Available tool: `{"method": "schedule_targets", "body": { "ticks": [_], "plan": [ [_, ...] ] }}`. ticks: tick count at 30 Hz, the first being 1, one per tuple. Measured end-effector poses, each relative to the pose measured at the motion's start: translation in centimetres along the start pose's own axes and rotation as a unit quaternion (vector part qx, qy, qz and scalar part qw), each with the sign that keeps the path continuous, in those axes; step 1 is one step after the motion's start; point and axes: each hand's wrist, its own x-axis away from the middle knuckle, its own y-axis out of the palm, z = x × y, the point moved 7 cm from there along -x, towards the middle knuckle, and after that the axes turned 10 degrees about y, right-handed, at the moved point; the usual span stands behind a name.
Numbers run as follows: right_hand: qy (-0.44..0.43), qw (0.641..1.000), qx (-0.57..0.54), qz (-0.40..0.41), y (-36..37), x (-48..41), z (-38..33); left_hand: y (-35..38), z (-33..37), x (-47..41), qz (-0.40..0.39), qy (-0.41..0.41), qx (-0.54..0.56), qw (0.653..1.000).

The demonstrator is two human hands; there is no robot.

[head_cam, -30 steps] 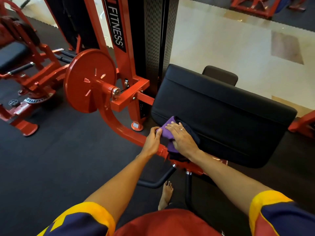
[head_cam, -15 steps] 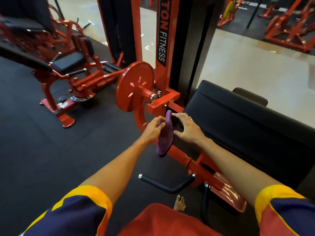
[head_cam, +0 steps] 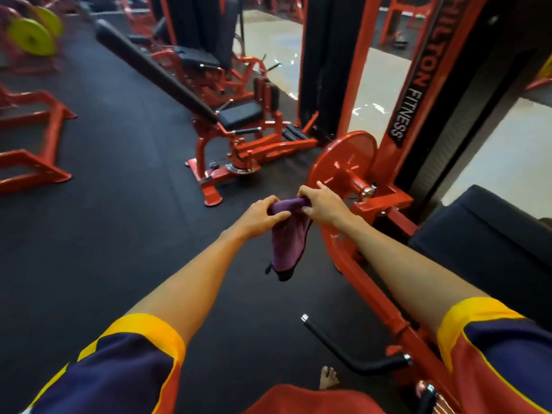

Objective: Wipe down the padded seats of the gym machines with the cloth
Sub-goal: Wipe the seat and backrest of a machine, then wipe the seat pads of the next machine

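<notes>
The purple cloth (head_cam: 288, 237) hangs in the air in front of the person, held up by its bunched top edge and drooping in a loose fold with a dark trim at its lowest corner. It touches no pad; it dangles above the black rubber floor (head_cam: 119, 210), just to the left of the red machine's curved frame. The left hand (head_cam: 263, 215) grips one end of the bunched edge, fingers curled round it and the thumb laid across the front. The right hand (head_cam: 321, 204) has the other end, fingers folded over the fabric, one finger lifted slightly above the rest. The two hands sit close together at the same height, with only a short stretch of cloth showing between them, both arms reaching forward from yellow-trimmed sleeves. Off to the right and well apart from the cloth is the wide black padded seat (head_cam: 490, 237) of the near machine. Beyond the right hand stands a red disc (head_cam: 343, 162) on its hub, fixed to a red upright (head_cam: 418, 85) lettered FITNESS. Low down, a black handle bar (head_cam: 343, 351) juts from the frame, and a bare foot (head_cam: 328, 377) shows beside it. Further back across the floor stands another red machine with a small black seat pad (head_cam: 243, 113), and blurred yellow-green plates (head_cam: 30, 37) sit in the far corner.
</notes>
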Motion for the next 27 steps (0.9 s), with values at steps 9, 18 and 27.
{"method": "schedule_targets", "body": {
  "ticks": [9,18,27],
  "plan": [
    [-0.005,0.999,0.041,0.012,1.6,-7.9,-8.5,-8.0,-10.0,1.6,0.049,-0.143,-0.098,0.984],
    [-0.047,0.992,0.011,-0.119,7.0,-18.5,-16.4,-14.3,-17.9,-4.1,0.257,-0.255,0.168,0.917],
    [-0.045,0.968,-0.134,-0.206,10.0,-27.3,-18.6,-19.4,-21.2,-11.1,0.313,-0.302,0.394,0.810]
  ]
}}
